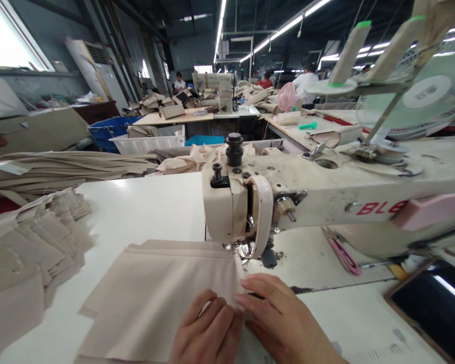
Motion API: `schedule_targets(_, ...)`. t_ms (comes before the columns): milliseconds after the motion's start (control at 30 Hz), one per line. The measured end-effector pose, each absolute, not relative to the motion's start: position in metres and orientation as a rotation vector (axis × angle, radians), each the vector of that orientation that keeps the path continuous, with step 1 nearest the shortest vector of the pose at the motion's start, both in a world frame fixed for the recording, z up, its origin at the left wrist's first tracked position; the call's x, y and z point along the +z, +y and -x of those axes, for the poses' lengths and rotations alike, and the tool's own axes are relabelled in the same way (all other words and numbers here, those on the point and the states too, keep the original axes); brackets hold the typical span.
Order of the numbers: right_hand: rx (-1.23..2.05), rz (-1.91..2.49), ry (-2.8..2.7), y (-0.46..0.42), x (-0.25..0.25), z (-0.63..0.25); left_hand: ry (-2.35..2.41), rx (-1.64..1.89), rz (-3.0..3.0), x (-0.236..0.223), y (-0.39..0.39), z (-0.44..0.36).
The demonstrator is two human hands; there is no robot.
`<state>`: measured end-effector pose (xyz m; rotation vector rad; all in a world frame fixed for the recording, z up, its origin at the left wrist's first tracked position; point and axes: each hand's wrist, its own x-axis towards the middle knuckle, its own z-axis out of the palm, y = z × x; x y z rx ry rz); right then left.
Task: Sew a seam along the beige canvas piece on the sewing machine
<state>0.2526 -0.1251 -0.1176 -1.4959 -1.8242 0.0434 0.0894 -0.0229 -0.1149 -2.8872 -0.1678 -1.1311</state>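
Observation:
A beige fabric piece (147, 298), in layers with a seam along its far side, lies flat on the white sewing table. Its far right corner reaches the presser foot of the sewing machine (227, 212). My left hand (208, 331) is closed at the fabric's right edge, fingers curled and gripping the cloth. Just right of it, my right hand (284, 321) holds the same edge with its fingertips, close in front of the needle area. The thumb side of my right hand is partly hidden.
Stacked beige pieces (34, 253) lie at left, with long folded strips (60, 169) behind. Pink-handled thread snips (345, 253) rest under the machine arm; a phone-like dark screen (436, 303) is at right. A white crate (151, 141) and other workers (306, 83) appear beyond.

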Motion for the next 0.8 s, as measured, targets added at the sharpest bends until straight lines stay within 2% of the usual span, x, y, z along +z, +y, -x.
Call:
schedule_targets(100,-0.028,1.374,-2.039,-0.118,-0.116,-0.257,-0.080,-1.002,3.119,-0.110,-0.011,-0.090)
schedule_targets(200,-0.042,1.345,-2.100,-0.113,-0.115,-0.258,-0.302,-0.770,3.444,-0.104,0.016,-0.089)
schedule_targets(300,-0.138,1.321,-2.126,-0.110,-0.114,-0.257,-0.441,-0.592,3.418,-0.102,0.041,-0.090)
schedule_targets(467,-0.259,1.344,-2.093,-0.103,-0.116,-0.259,-0.390,-0.565,3.321,-0.105,0.059,-0.102)
schedule_targets(800,-0.304,1.475,-2.051,-0.092,-0.122,-0.258,-0.926,-0.555,3.468,-0.096,0.073,-0.119)
